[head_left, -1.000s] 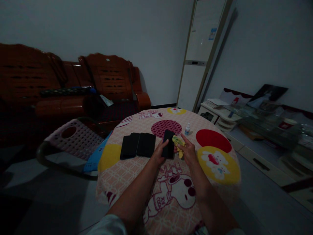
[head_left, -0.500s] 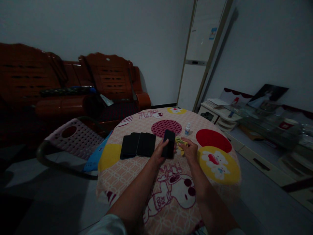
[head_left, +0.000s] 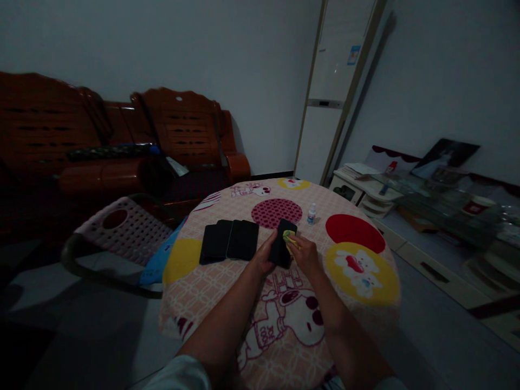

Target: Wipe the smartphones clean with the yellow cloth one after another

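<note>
My left hand (head_left: 266, 253) is closed around the left edge of a dark smartphone (head_left: 279, 250), held tilted above the table. In my right hand (head_left: 304, 253) a small yellow cloth (head_left: 289, 237) is pinched, pressed against the phone's face near its upper right. Left of the phone, several flat black phone-sized slabs (head_left: 242, 239) lie side by side and overlapping on the tablecloth. A small white bottle with a blue label (head_left: 311, 214) stands upright beyond my right hand.
The round table wears a patterned cloth (head_left: 219, 303). At the left stand a woven chair (head_left: 122, 227) and wooden armchairs (head_left: 179, 124). A white cabinet air conditioner (head_left: 325, 108) stands behind. On the right is a low cabinet with a glass shelf (head_left: 434, 200).
My right hand has moved left, bringing the yellow cloth from beside the phone onto its face. The phone has tilted slightly in my left hand.
</note>
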The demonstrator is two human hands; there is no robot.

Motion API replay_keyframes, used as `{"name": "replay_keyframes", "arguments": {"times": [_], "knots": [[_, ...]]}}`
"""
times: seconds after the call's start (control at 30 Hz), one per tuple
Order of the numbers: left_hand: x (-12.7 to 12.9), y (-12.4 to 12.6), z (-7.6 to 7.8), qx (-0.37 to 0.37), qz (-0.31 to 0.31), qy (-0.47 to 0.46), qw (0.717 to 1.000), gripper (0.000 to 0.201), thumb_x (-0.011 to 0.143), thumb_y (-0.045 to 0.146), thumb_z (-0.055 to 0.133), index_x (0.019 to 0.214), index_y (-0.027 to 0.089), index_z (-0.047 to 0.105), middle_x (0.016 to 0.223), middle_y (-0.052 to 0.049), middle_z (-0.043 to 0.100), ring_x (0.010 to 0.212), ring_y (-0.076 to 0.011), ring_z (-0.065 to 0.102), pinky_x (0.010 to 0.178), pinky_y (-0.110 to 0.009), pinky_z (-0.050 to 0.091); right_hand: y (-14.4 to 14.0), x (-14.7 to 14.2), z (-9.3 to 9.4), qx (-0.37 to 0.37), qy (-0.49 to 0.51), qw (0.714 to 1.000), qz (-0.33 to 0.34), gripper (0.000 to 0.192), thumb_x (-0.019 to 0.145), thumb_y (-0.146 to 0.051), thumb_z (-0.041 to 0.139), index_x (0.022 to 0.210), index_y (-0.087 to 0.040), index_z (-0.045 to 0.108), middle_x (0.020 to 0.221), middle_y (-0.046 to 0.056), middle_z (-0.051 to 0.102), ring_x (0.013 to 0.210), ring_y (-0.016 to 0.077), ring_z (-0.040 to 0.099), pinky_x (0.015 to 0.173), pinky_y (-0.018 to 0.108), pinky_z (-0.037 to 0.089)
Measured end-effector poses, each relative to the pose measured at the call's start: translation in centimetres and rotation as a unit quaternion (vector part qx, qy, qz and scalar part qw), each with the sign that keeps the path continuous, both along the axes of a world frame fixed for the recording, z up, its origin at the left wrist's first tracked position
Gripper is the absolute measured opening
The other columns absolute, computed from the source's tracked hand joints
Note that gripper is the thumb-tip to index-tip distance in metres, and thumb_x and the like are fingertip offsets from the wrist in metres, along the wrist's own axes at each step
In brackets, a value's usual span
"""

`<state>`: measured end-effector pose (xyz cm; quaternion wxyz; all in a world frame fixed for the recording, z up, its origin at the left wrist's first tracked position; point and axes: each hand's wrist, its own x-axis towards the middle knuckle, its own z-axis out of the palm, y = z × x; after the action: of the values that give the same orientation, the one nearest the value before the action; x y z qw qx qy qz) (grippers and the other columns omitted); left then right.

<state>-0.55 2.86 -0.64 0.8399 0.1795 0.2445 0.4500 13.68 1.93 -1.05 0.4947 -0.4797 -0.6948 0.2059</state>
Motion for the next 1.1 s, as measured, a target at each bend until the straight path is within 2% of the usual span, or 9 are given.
{"name": "replay_keyframes", "arguments": {"times": [0.1, 0.17, 0.27, 0.4, 0.57, 0.73, 0.87, 0.97, 1.1], "knots": [[-0.1, 0.0, -0.2, 0.006, -0.001, 0.008, 1.0, 0.044, 0.09, 0.045, 0.048, 0.114, 0.01, 0.062, 0.091, -0.012, 0.071, 0.075, -0.0212, 0.068, 0.072, -0.033, 0.054, 0.0, 0.3, 0.2, -0.011, 0.033, 0.999, 0.005, 0.05, 0.075, -0.025, 0.062, 0.125, -0.02, 0.058, 0.11, 0.008, 0.07, 0.094, 0.0233, 0.067, 0.084, 0.035, 0.051], [0.0, 0.0, -0.2, 0.007, -0.006, 0.018, 1.0, 0.042, 0.089, 0.044, 0.05, 0.112, 0.011, 0.063, 0.091, -0.011, 0.071, 0.074, -0.0215, 0.068, 0.072, -0.034, 0.054, 0.0, 0.5, 0.2, -0.024, 0.041, 0.999, 0.023, 0.057, 0.073, -0.023, 0.064, 0.129, -0.021, 0.054, 0.111, 0.007, 0.069, 0.095, 0.0233, 0.067, 0.086, 0.035, 0.051], [0.0, -0.1, -0.3, 0.006, -0.015, 0.034, 0.999, 0.042, 0.089, 0.044, 0.05, 0.106, 0.009, 0.065, 0.089, -0.012, 0.071, 0.074, -0.0213, 0.068, 0.073, -0.033, 0.054, 0.1, 0.6, -0.1, -0.037, 0.028, 0.998, 0.039, 0.045, 0.071, -0.023, 0.065, 0.116, -0.021, 0.065, 0.104, 0.006, 0.072, 0.093, 0.0239, 0.067, 0.085, 0.036, 0.051], [0.0, 0.0, -0.4, -0.003, -0.018, 0.041, 0.999, 0.043, 0.089, 0.046, 0.049, 0.103, 0.009, 0.066, 0.087, -0.012, 0.071, 0.072, -0.0205, 0.068, 0.072, -0.032, 0.054, 0.2, 0.5, -0.2, -0.038, 0.038, 0.999, -0.001, 0.024, 0.073, -0.026, 0.062, 0.094, -0.018, 0.073, 0.088, 0.007, 0.074, 0.081, 0.0232, 0.068, 0.077, 0.036, 0.052], [0.1, -0.2, -0.3, -0.006, -0.023, 0.021, 1.0, 0.043, 0.09, 0.045, 0.048, 0.111, 0.01, 0.062, 0.092, -0.013, 0.071, 0.08, -0.0227, 0.069, 0.076, -0.036, 0.054, 0.3, 0.7, 0.2, 0.02, 0.062, 0.996, -0.055, 0.027, 0.082, -0.029, 0.054, 0.098, -0.019, 0.072, 0.095, 0.007, 0.073, 0.087, 0.0228, 0.067, 0.079, 0.035, 0.052], [0.5, -0.5, 0.1, 0.003, -0.015, -0.005, 1.0, 0.052, 0.092, 0.05, 0.039, 0.109, 0.007, 0.062, 0.089, -0.014, 0.07, 0.08, -0.0217, 0.068, 0.078, -0.032, 0.053, -0.1, -0.1, -0.2, 0.019, -0.024, 1.0, -0.002, 0.023, 0.081, -0.026, 0.056, 0.094, -0.02, 0.074, 0.091, 0.008, 0.074, 0.083, 0.0233, 0.068, 0.077, 0.033, 0.052], [0.5, -0.5, 0.4, 0.015, 0.001, -0.013, 1.0, 0.053, 0.093, 0.051, 0.034, 0.112, 0.01, 0.061, 0.089, -0.012, 0.07, 0.081, -0.0208, 0.068, 0.08, -0.031, 0.052, -0.4, -1.0, -0.6, 0.024, -0.086, 0.996, -0.021, 0.023, 0.082, -0.024, 0.055, 0.096, -0.018, 0.073, 0.093, 0.01, 0.073, 0.087, 0.0239, 0.068, 0.079, 0.033, 0.05], [0.5, -0.6, 0.4, 0.041, -0.029, -0.012, 0.999, 0.052, 0.093, 0.051, 0.033, 0.116, 0.011, 0.058, 0.091, -0.011, 0.069, 0.081, -0.0202, 0.067, 0.078, -0.032, 0.052, -0.2, -0.6, -0.7, 0.034, -0.105, 0.992, -0.057, 0.024, 0.083, -0.023, 0.053, 0.097, -0.017, 0.072, 0.093, 0.01, 0.073, 0.085, 0.0227, 0.068, 0.077, 0.03, 0.05], [0.6, -1.0, 0.1, 0.059, -0.111, 0.009, 0.992, 0.058, 0.089, 0.059, 0.034, 0.123, 0.017, 0.053, 0.093, -0.012, 0.067, 0.077, -0.0234, 0.067, 0.069, -0.039, 0.054, 0.3, 0.6, -0.8, 0.049, -0.096, 0.988, -0.112, 0.026, 0.086, -0.026, 0.049, 0.099, -0.016, 0.071, 0.094, 0.011, 0.073, 0.084, 0.0217, 0.068, 0.076, 0.03, 0.051]]}}
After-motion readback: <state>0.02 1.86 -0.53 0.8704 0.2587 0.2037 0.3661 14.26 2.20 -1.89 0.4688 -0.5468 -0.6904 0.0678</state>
